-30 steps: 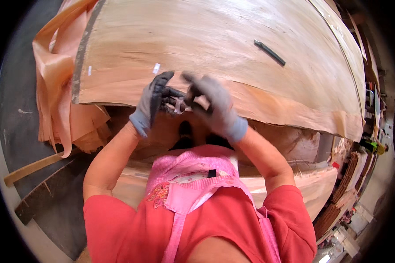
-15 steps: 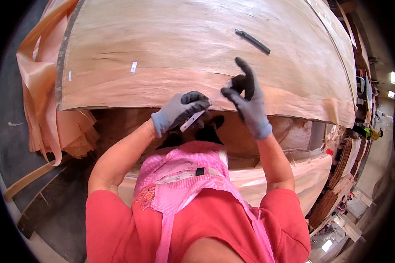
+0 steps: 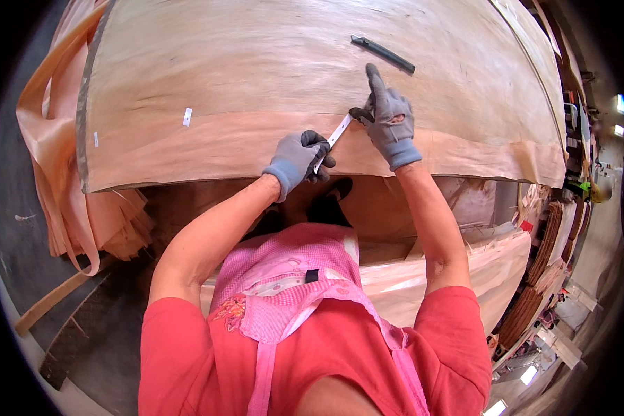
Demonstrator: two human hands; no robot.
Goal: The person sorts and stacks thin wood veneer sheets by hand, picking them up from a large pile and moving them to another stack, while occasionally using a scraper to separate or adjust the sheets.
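Note:
A narrow white strip [image 3: 339,132] with small dark marks slants between my gloved hands, above the near edge of the wood veneer sheet [image 3: 256,83]. My left hand [image 3: 299,161] grips its lower part between curled fingers, and a short end sticks out below them. At the strip's upper end is my right hand [image 3: 391,125], its thumb and bent fingers closed there while the index finger points away over the sheet. Just beyond that finger lies a dark utility knife [image 3: 384,55]. Two small white pieces, a larger one [image 3: 187,117] and a smaller one [image 3: 96,139], lie on the sheet's left part.
Loose ribbons of veneer [image 3: 38,132] hang off the stack's left side. Another veneer stack [image 3: 492,274] stands close to my body. Farther right are brown stacked sheets [image 3: 527,305] and a distant person in bright yellow-green [image 3: 593,191].
The strip has swung up from beneath my left hand and now spans toward my right hand. My right hand has turned and closed more. The view has shifted slightly.

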